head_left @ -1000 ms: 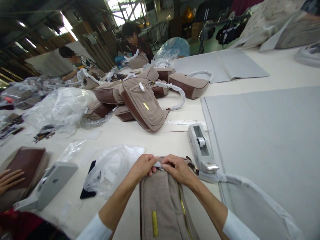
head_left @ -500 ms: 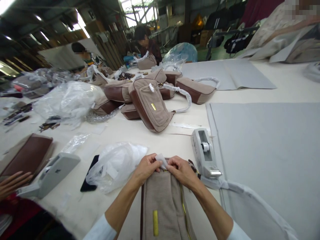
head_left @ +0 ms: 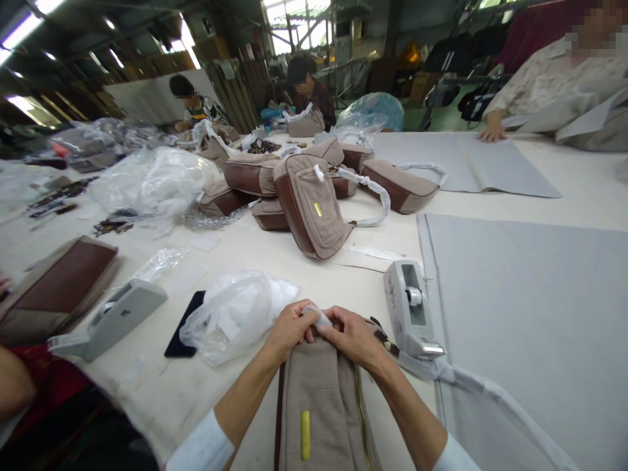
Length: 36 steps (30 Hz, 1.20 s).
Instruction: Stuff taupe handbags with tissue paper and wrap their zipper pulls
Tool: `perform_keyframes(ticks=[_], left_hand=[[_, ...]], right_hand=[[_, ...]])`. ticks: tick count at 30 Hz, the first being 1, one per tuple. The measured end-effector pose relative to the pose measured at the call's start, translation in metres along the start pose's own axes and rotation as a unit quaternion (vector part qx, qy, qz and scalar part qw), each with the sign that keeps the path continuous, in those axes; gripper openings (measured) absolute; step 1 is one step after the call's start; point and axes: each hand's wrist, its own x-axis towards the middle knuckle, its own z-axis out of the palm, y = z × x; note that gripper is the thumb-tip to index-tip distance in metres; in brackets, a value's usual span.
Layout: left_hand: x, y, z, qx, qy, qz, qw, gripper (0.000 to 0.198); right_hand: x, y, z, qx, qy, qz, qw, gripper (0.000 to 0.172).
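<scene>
A taupe fabric bag (head_left: 318,392) with a yellow tag and a zipper down its right side lies in front of me. At its far end, my left hand (head_left: 294,327) and my right hand (head_left: 350,332) pinch a small piece of white wrapping paper (head_left: 321,318) between fingers and thumbs. The paper is folded over; what lies under it is hidden by my fingers. A strap wrapped in white (head_left: 471,379) runs from the bag's right side across the table. Just right of my right hand stands a grey tape dispenser (head_left: 415,307).
Left of my hands are a clear plastic bag (head_left: 240,314) and a dark flat object (head_left: 184,327). Farther left stand a second tape dispenser (head_left: 118,317) and a brown bag (head_left: 63,281). Finished-looking bags (head_left: 314,206) are piled ahead. Grey sheets (head_left: 530,307) lie right. Co-workers sit around the table.
The white paper stood up flat between my fingers and is now folded down. My view has shifted slightly. The co-worker's hand at the left has left the brown bag's near side.
</scene>
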Motion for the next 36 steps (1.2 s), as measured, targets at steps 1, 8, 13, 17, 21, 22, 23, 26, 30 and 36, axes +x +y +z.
perform_keyframes(ticks=[1, 8, 13, 17, 21, 22, 23, 26, 30, 36], left_hand=[[-0.001, 0.001, -0.001, -0.001, -0.002, 0.001, 1.0, 0.022], [-0.005, 0.01, -0.01, 0.01, -0.057, -0.018, 0.998, 0.023], [-0.008, 0.0, -0.009, 0.025, -0.003, 0.041, 0.999, 0.022], [-0.012, -0.003, -0.011, 0.041, 0.011, 0.053, 0.998, 0.027], [-0.014, 0.002, -0.02, 0.037, -0.06, 0.01, 0.997, 0.028], [-0.014, 0.003, -0.021, 0.033, -0.064, 0.0, 0.997, 0.027], [-0.014, 0.004, -0.021, 0.031, -0.06, -0.006, 0.998, 0.026], [-0.012, 0.002, -0.018, 0.03, -0.031, -0.011, 0.999, 0.018], [-0.01, -0.007, -0.011, 0.002, 0.009, 0.028, 1.0, 0.009], [-0.014, -0.018, -0.013, -0.018, 0.008, 0.061, 0.998, 0.013]], right_hand=[[0.0, 0.001, 0.001, 0.001, -0.003, 0.003, 1.0, 0.016], [0.001, 0.005, -0.004, 0.008, -0.045, -0.005, 0.999, 0.019], [0.002, -0.004, 0.001, 0.006, -0.025, 0.012, 1.0, 0.02], [0.003, -0.003, 0.008, 0.015, -0.011, 0.019, 1.0, 0.022], [0.003, 0.002, 0.01, 0.031, -0.01, 0.011, 0.999, 0.021], [0.003, 0.002, 0.01, 0.028, -0.009, 0.01, 1.0, 0.02], [0.004, 0.003, 0.01, 0.025, -0.009, 0.008, 1.0, 0.019], [0.004, 0.003, 0.011, 0.028, -0.012, 0.001, 1.0, 0.018], [0.003, 0.002, 0.017, 0.001, 0.02, -0.019, 1.0, 0.017], [-0.007, 0.007, 0.025, -0.066, 0.076, -0.104, 0.989, 0.016]])
